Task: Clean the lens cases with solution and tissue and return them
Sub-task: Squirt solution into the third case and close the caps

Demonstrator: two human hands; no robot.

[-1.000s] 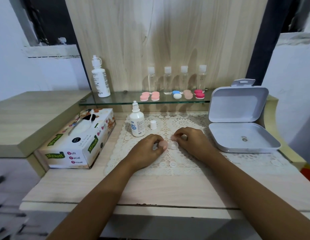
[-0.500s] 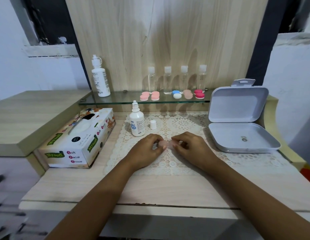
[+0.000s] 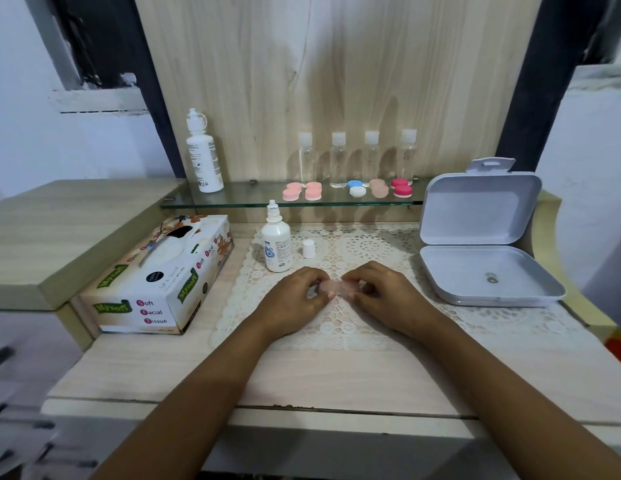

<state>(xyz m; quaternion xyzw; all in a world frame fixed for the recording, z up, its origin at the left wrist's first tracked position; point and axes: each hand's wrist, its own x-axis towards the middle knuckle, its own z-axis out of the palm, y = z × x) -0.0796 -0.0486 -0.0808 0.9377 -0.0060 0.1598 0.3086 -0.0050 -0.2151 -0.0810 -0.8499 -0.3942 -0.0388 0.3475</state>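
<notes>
Lens case (image 3: pixel 334 288), long axis left-right, ends pinched by left hand (image 3: pixel 294 300) and right hand (image 3: pixel 385 296).

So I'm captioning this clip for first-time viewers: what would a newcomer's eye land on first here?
The left hand and right hand meet over the lace mat, pinching a pink case between them. An open white box sits at the right and a tissue box at the left. Behind, colourful cases line the glass shelf.
</notes>
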